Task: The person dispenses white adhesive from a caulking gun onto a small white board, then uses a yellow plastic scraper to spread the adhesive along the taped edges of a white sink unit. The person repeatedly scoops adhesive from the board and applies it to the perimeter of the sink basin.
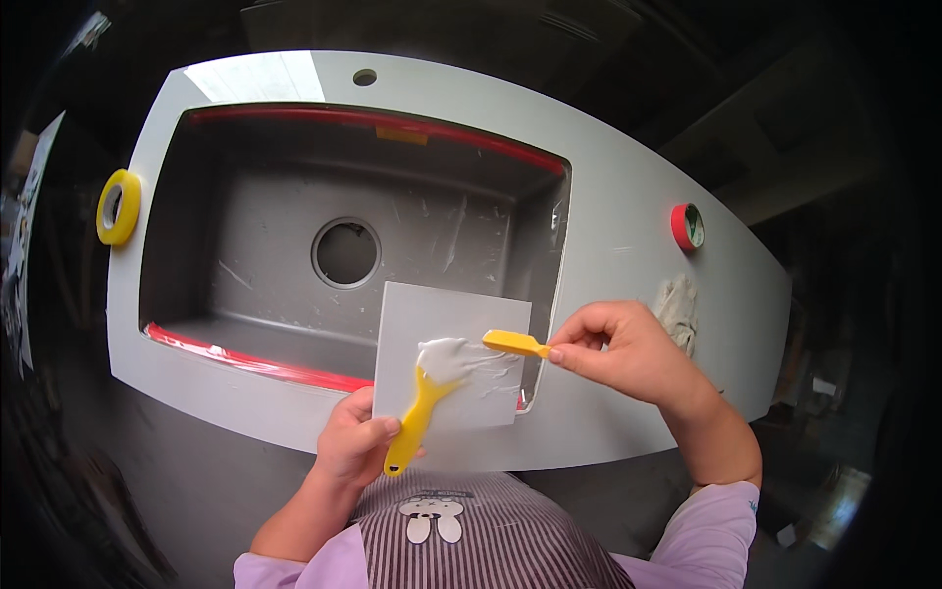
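My left hand (355, 438) grips a white square board (422, 309) by its lower left edge, the thumb pressing a yellow scraper (416, 416) against it. A smear of white paste (453, 357) lies on the board, and the scraper's wide end rests in it. Pinched between the fingers of my right hand (618, 353) is a second, smaller yellow scraper (512, 342), over the board's right side by the streaked paste. The board overlaps the near right corner of a dark grey sink (265, 221). Red tape (265, 365) runs along the sink's near and far edges.
The sink is set in a white countertop (628, 236) with a small hole at the far edge. A yellow tape roll (119, 207) stands at the left edge. On the right are a red tape roll (688, 228) and a soiled white glove (677, 312).
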`<state>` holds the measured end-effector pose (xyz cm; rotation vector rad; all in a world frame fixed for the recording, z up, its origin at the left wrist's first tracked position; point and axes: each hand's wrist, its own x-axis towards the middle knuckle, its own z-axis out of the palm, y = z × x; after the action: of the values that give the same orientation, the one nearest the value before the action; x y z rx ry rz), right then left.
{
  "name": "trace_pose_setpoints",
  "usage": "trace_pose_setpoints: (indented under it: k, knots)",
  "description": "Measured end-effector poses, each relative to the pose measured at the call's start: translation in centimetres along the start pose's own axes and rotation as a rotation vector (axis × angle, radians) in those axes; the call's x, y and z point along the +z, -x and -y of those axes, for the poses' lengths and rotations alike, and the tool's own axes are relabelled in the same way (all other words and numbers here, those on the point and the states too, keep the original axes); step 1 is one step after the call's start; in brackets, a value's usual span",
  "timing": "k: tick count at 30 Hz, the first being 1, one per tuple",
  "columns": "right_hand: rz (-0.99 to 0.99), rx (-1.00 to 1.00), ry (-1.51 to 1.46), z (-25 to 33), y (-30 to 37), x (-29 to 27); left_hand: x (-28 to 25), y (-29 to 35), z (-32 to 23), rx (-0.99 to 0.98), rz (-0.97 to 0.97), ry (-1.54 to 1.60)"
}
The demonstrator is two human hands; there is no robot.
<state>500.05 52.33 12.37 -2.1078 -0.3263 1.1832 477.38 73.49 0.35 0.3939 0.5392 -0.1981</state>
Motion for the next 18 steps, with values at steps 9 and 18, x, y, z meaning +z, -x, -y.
trace_pose_setpoints:
  k: [9, 18]
  knots:
    - [-0.023, 0.087, -0.086, 2.9, -1.5, 3.2, -1.6, -1.7, -4.1, -0.062, 0.057, -0.145]
    - [-0.065, 0.202, 0.164, 2.1, -4.3, 1.1, -1.2, -3.9, -6.7, -0.128, -0.018, -0.279]
